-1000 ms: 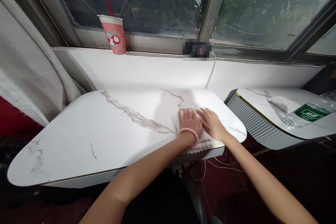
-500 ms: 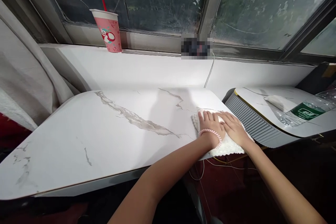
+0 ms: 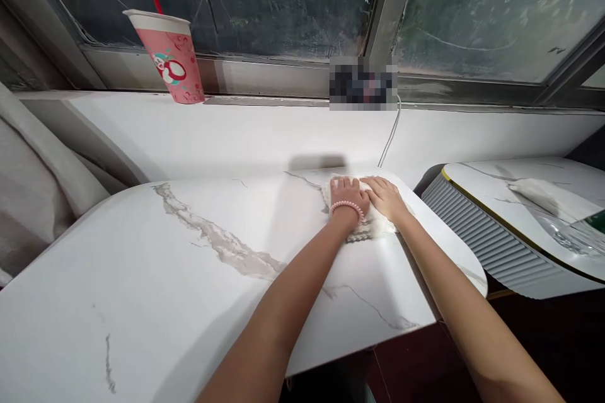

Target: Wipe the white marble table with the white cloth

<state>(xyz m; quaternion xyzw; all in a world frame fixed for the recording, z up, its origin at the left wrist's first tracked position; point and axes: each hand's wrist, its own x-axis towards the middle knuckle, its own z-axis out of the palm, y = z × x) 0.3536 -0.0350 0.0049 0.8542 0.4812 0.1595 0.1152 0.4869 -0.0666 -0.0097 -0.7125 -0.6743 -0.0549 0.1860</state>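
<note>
**A:** Where does the white, nubby-textured cleaning cloth [image 3: 366, 227] lie?

**B:** Flat on the white marble-patterned worktop [image 3: 155, 264], at its far right part, close to the white wall under the window. Both hands press down on it.

**A:** Which way from the fingers?

**B:** Directly beneath them. The left hand [image 3: 347, 196], with a pink bead bracelet [image 3: 347, 206] at the wrist, covers the cloth's left half; the right hand [image 3: 386, 196] covers the right half. The hands touch side by side, so neither is nearer. Only a strip of cloth shows below the wrists and a sliver at the far edge.

**A:** And the fingers themselves?

**B:** Extended and lying close together, palms down, pinching nothing. The fingertips point away from the person, toward the wall.

**A:** The cloth's long axis?

**B:** As far as the uncovered part shows, it runs left to right, roughly parallel with the wall. The hands hide too much to be sure of its outline.

**A:** What stands around it?

**B:** A pink paper cup with a red straw [image 3: 167, 56] on the window ledge, well apart to the left. A thin white cable [image 3: 391, 138] hangs down the wall just behind the hands. To the right, apart from the worktop, is a second marble-topped table with a grey ribbed edge [image 3: 477, 236].
</note>
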